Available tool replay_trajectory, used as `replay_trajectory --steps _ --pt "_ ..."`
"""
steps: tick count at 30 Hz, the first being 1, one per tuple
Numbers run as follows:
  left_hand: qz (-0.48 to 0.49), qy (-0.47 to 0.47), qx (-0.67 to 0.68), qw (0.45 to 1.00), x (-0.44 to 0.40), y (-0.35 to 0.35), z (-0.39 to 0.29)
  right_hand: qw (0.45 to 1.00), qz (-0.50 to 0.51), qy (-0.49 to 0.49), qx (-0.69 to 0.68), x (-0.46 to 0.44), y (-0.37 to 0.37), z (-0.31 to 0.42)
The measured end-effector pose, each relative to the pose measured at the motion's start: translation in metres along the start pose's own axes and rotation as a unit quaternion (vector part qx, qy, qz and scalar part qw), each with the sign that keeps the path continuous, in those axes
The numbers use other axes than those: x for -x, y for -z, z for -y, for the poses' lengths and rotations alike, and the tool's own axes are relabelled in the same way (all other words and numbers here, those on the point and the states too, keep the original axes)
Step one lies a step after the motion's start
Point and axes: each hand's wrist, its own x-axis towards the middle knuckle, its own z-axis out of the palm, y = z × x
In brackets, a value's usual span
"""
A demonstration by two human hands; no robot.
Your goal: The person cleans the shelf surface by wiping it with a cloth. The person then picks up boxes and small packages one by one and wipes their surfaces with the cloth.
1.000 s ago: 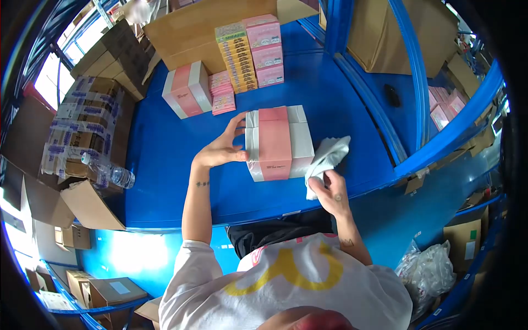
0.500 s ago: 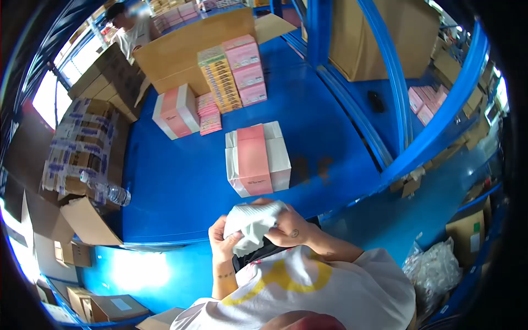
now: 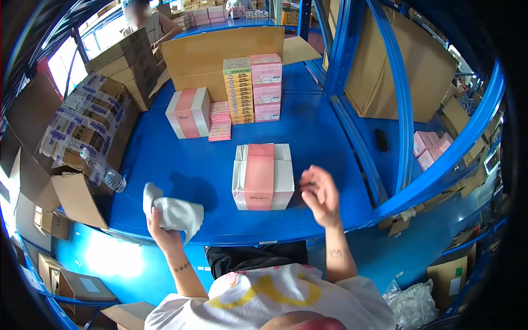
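Observation:
A crumpled white cloth hangs from my left hand, whose fingers are closed on it over the front left of the blue table. Whether the cloth is a glove or a rag I cannot tell. Near the table's front stands a white carton with a pink band, its top closed. Just to the right of this carton my right hand is raised, empty, fingers apart and not touching it.
Behind are a similar carton, pink packets, a stack of yellow boxes and pink boxes. A plastic bottle lies left. Blue rack posts border the right. Another person stands beyond the cardboard.
My hands, together on the cloth before, have moved apart. The left carried the cloth leftward over the table; the right let go and moved to the carton's right side. My view has shifted.

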Motion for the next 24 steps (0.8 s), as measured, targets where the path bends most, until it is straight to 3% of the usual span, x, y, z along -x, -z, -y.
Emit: replay_trajectory --steps 2,4,9,12,15,19,20,24 --pt "0.053 0.020 0.117 0.992 0.004 0.002 -0.003 0.998 0.003 0.015 0.065 -0.021 0.009 -0.014" --pt "0.102 0.041 0.234 0.966 0.011 0.003 -0.004 0.980 0.095 0.073 0.156 -0.039 0.010 -0.023" --pt "0.194 0.057 0.289 0.936 0.022 0.011 0.023 0.976 0.176 0.083 0.102 -0.054 -0.002 -0.052" --pt "0.183 0.027 0.246 0.952 0.006 0.028 0.059 0.960 0.194 0.100 0.174 -0.062 -0.005 -0.051" --pt "0.102 0.042 0.167 0.980 0.004 0.038 0.077 0.937 0.209 0.111 0.258 -0.060 -0.004 -0.047" --pt "0.138 0.045 -0.095 0.985 0.003 0.024 0.074 0.950 0.150 0.087 0.261 -0.042 -0.018 -0.037" --pt "0.152 0.052 -0.102 0.982 0.005 0.019 0.075 0.954 0.140 0.082 0.252 -0.038 -0.021 -0.039" --pt "0.103 0.211 0.124 0.964 0.027 -0.002 0.082 0.957 0.121 0.099 0.244 -0.031 -0.025 -0.042"
